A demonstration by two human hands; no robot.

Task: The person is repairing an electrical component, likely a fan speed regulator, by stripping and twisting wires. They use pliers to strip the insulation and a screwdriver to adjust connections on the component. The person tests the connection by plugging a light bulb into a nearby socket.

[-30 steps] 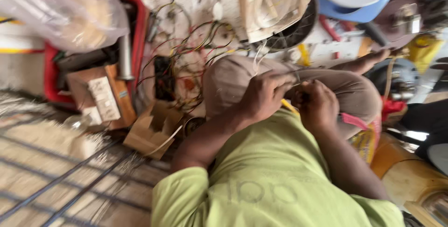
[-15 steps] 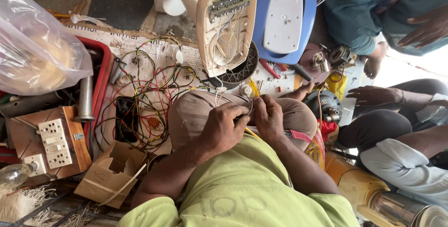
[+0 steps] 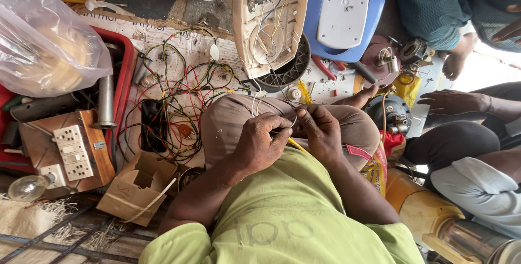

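Note:
Both my hands meet over my bent knee in brown trousers. My left hand and my right hand pinch the ends of thin white wires between fingertips. The wires run up to an opened cream fan base housing standing just beyond the knee, its terminal strip and inner wiring exposed. A yellow strip shows beneath my hands against my green shirt; I cannot tell what it is.
A tangle of red, yellow and green wires lies left of the knee. Further left are a wooden switchboard, cardboard box, red tray, plastic bag and bulb. Another person's hand rests at right, near a motor.
The view has swung and steadied, bringing the fan housing and the people on the right into sight. My hands stay together on the wires over my knee.

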